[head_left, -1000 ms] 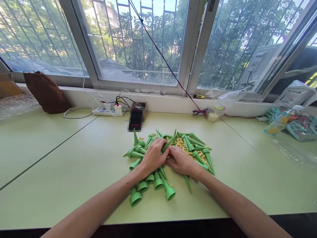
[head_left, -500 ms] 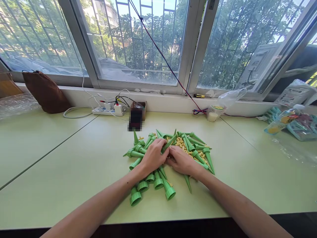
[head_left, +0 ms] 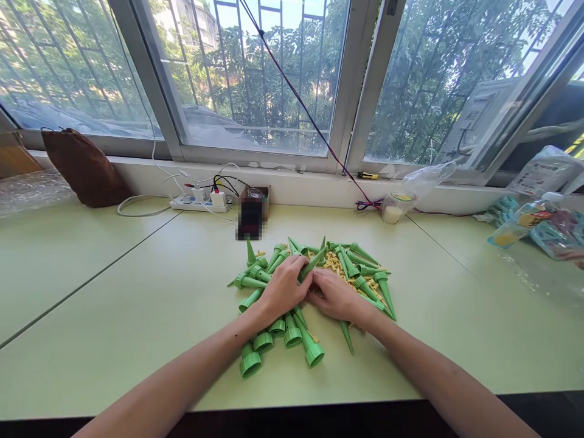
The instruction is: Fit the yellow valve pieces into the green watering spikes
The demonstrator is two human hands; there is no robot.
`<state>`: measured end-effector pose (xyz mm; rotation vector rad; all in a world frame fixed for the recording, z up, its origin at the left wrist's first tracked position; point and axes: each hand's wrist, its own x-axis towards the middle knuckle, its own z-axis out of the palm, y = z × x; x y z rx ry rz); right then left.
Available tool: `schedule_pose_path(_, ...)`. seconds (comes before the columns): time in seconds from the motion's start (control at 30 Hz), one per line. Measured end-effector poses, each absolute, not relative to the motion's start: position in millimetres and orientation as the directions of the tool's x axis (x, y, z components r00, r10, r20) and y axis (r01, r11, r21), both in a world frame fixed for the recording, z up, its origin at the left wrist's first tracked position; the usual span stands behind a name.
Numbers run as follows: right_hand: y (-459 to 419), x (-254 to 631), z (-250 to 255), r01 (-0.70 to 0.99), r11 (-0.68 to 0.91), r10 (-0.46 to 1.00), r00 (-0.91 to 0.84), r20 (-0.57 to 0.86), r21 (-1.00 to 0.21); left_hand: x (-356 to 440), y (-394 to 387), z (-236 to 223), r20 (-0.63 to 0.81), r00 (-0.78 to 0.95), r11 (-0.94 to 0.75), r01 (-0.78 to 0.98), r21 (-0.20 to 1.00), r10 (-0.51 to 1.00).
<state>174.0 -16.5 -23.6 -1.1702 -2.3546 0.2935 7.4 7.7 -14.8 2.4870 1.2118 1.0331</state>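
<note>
My left hand (head_left: 286, 283) is closed around a green plastic watering spike (head_left: 314, 260), its tip slanting up and to the right. My right hand (head_left: 335, 294) meets it, fingertips pressed together against the spike's base; whatever they pinch is hidden. Under and around both hands lie several more green spikes (head_left: 314, 353) with ribbed, hollow caps, some pointing away and some toward me. Small yellow plastic pieces (head_left: 336, 263) are heaped among the spikes, mostly behind and right of my right hand.
A pale green table (head_left: 137, 322) runs below the window. Along the back stand a brown bag (head_left: 84, 170), a power strip (head_left: 201, 204), a small box (head_left: 262, 198) and a bagged cup (head_left: 393, 210). Plastic packages (head_left: 524, 222) lie at right, where another person's hand (head_left: 575, 255) shows.
Part of another person's hand has come in at the right edge, by the packages. My own hands and the spike stay almost exactly where they were.
</note>
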Motion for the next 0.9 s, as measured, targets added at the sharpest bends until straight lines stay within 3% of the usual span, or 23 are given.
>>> schedule_pose_path(0.9,-16.8,174.4,-17.8,0.714,0.574,0.819,-0.507,0.269,-0.401,6.1,6.9,-12.4,0.514,0.406,-0.641,0.620,0.453,0.756)
